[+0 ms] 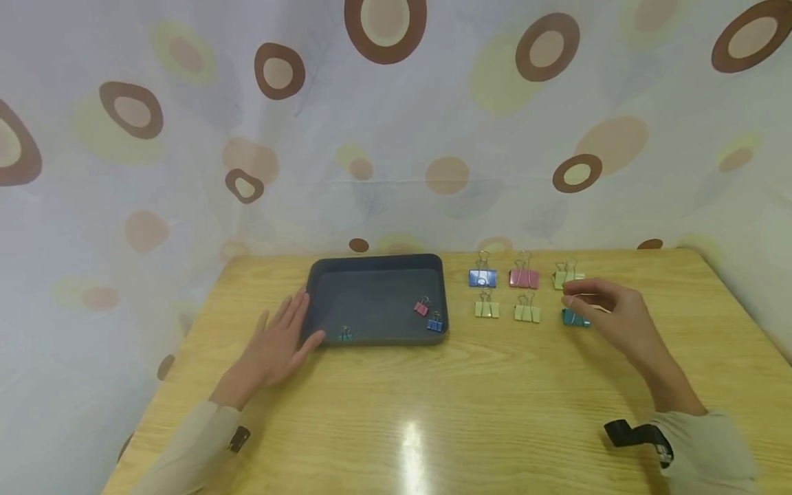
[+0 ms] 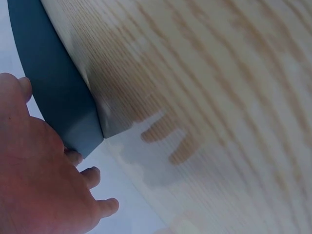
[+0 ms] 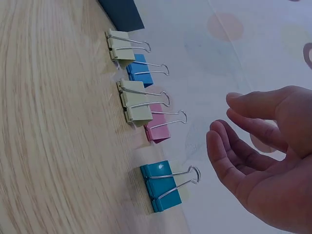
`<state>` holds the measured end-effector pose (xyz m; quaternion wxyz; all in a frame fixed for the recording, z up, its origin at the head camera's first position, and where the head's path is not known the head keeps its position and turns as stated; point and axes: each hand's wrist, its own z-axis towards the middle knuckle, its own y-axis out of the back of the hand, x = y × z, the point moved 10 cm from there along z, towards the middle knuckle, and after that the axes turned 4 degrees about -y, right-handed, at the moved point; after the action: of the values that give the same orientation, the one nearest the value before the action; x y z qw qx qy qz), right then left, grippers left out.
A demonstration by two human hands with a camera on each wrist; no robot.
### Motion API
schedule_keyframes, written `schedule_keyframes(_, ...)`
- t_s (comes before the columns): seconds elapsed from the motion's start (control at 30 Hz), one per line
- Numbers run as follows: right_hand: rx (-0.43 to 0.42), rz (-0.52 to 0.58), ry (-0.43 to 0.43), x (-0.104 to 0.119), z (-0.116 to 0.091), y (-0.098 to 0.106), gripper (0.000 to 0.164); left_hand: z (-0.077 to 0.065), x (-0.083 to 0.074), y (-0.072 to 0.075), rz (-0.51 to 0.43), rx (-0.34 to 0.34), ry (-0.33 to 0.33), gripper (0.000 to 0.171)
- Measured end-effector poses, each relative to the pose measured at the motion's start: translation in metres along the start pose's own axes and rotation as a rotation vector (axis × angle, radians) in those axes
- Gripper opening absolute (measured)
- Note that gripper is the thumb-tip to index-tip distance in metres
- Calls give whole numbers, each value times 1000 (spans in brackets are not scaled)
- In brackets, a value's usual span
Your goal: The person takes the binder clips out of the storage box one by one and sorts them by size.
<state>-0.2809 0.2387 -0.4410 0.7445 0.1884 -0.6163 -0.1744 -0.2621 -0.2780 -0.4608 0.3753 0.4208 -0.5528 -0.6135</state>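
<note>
My left hand (image 1: pixel 272 347) rests against the left side of a dark grey tray (image 1: pixel 365 302), its fingers spread and the thumb at the near corner. Over the teal binder clip (image 1: pixel 575 318) hovers my right hand (image 1: pixel 619 320), fingers loosely bent. The right wrist view shows a gap between thumb and fingers, with nothing in it, apart from the teal clip's wire handles. Just behind that hand stands a pale green binder clip (image 1: pixel 566 276), partly covered in the head view. Inside the tray lie a small teal clip (image 1: pixel 345 335), a small pink clip (image 1: pixel 422 307) and a small blue clip (image 1: pixel 435 323).
Between tray and right hand stand a large blue clip (image 1: pixel 482 278) and a pink clip (image 1: pixel 524 278) in the back row. In front of them are two pale yellow-green clips (image 1: pixel 487 309). A patterned curtain (image 1: pixel 396 206) hangs behind the wooden table (image 1: pixel 470 405).
</note>
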Motion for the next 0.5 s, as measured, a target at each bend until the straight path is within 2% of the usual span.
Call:
schedule_keyframes(0.23,0,1,44,15,-5,-10,29,-3,-7,0,-11,2,-5,83)
schedule_keyframes(0.37,14,-6,80,28,-6,-27,26,-2,-11,3,-11,-6,-18,83)
schedule_keyframes(0.5,47,38,141,44,-4,-49,23,-2,-11,4,-17,-4,-16,82)
